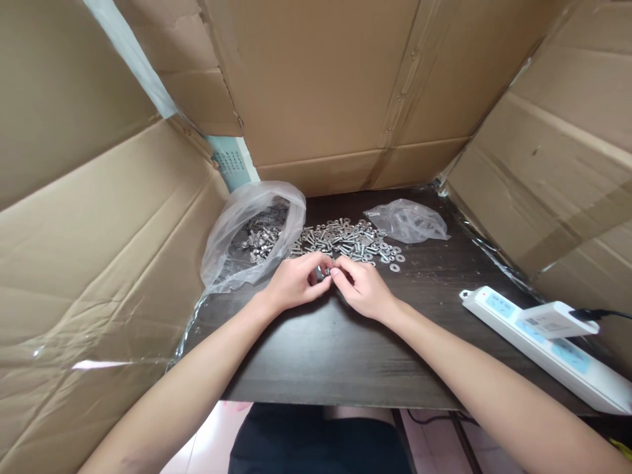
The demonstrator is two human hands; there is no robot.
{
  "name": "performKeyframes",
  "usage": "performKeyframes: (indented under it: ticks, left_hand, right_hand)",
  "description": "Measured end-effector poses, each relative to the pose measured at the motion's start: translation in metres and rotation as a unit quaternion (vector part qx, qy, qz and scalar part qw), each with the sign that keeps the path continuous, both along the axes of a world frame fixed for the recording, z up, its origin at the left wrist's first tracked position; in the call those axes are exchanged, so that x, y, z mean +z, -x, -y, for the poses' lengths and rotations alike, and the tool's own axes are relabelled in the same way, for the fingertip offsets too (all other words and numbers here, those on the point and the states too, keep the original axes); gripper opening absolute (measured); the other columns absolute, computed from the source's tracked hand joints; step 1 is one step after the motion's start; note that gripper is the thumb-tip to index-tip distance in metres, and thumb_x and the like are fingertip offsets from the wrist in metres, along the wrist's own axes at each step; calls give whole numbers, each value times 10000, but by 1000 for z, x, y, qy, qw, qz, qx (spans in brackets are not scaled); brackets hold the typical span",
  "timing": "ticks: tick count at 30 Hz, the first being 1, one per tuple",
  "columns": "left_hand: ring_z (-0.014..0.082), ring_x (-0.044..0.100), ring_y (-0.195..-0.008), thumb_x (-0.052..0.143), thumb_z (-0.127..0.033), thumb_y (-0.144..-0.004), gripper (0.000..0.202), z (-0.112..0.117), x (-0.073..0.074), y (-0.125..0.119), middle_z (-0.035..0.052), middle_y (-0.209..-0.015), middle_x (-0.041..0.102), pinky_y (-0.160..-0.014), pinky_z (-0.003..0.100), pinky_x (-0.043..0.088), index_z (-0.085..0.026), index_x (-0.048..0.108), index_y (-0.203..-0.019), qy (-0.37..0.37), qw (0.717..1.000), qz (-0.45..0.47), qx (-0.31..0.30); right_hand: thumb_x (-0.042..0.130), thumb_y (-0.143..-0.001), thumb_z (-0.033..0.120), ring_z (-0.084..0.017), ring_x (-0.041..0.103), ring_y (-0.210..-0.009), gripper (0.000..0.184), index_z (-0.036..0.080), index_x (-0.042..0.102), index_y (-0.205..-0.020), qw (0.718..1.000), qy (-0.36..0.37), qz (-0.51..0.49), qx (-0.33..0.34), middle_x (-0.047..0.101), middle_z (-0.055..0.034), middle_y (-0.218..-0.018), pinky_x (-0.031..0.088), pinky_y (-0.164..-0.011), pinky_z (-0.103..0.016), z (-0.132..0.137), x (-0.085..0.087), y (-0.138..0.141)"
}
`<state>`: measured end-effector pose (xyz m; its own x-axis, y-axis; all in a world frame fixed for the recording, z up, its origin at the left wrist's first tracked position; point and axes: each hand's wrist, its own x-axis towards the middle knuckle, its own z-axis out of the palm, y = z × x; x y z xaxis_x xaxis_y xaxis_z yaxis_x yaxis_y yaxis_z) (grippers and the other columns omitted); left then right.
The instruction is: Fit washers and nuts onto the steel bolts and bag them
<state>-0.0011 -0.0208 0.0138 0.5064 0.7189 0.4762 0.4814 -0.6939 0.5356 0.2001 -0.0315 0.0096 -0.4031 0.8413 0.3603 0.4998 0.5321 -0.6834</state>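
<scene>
My left hand (299, 280) and my right hand (364, 288) meet in the middle of the table, fingertips almost touching. Between them is a small shiny metal bolt (325, 271), mostly covered by the fingers. The left thumb and fingers curl around it, and the right thumb and forefinger pinch its right side. Whether a nut or washer sits on it is too small to tell. Just beyond the hands lies a loose pile of bolts (340, 238) mixed with nuts and flat washers. One washer (394, 268) lies at the pile's right edge.
Left of the pile, an open clear plastic bag (217, 257) holds more metal parts (264, 242). A crumpled plastic bag (409, 220) lies at the back right. On the right stands a white power strip (523, 336) with a plugged-in adapter (557, 321). Cardboard walls (336, 85) enclose the dark table (316, 355).
</scene>
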Motion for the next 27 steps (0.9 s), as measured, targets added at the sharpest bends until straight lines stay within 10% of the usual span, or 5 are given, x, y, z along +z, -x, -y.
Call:
performKeyframes:
  ticks: [27]
  left_hand:
    - [85,606,-585,631,-263,-924,124,-2,-3,1,15,-943,721,-608,221,484,-192,632,-1026,1,1000,-2,-5]
  right_hand:
    - [511,-925,257,-150,497,-570,106,213,597,-967,1000,10,5,-11,532,34,-654,350,-605,-279,1,4,-1]
